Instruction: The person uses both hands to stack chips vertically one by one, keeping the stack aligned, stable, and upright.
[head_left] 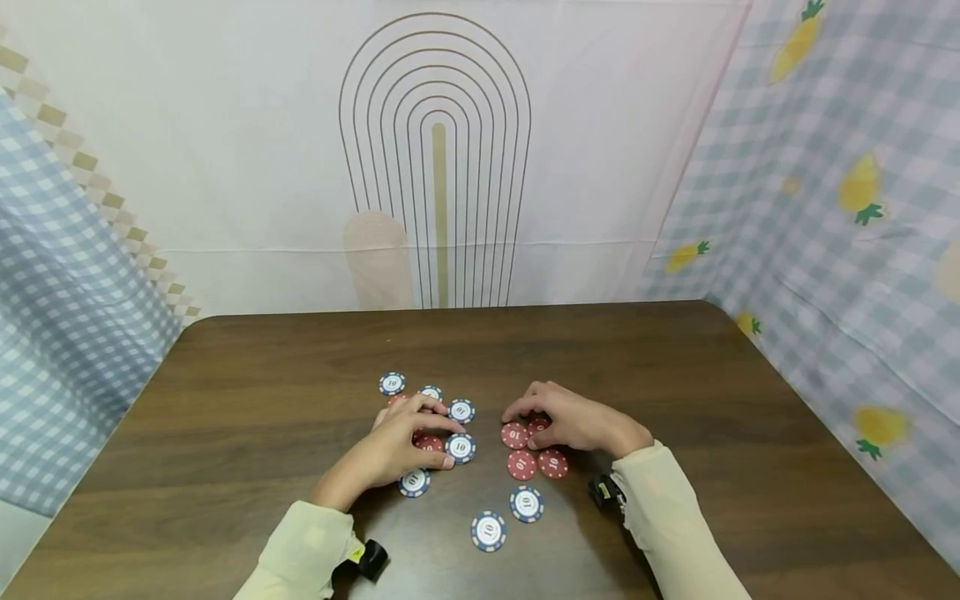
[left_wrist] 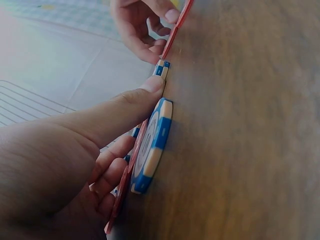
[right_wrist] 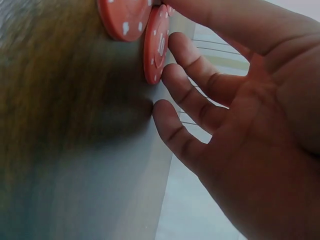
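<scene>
Blue-and-white and red poker chips lie flat on a brown wooden table [head_left: 300, 375]. My left hand [head_left: 397, 442] has thumb and index finger at opposite edges of a blue poker chip [head_left: 461, 448], pinching it at the table surface; in the left wrist view the thumb meets that chip's rim. Under this palm are red chips [head_left: 429, 444], partly hidden. With thumb and index finger my right hand [head_left: 573, 418] pinches a red poker chip [head_left: 514, 435]. Another red chip [head_left: 537, 427] is half covered by it. In the right wrist view the other fingers are bent near the red chips.
Blue chips [head_left: 392, 383] lie beyond the left hand, one [head_left: 461, 411] beside its index finger and one [head_left: 414, 482] below the palm. Two red chips [head_left: 522, 465] and two blue chips [head_left: 488, 531] lie nearer me. A patterned cloth [head_left: 600, 167] hangs behind the table.
</scene>
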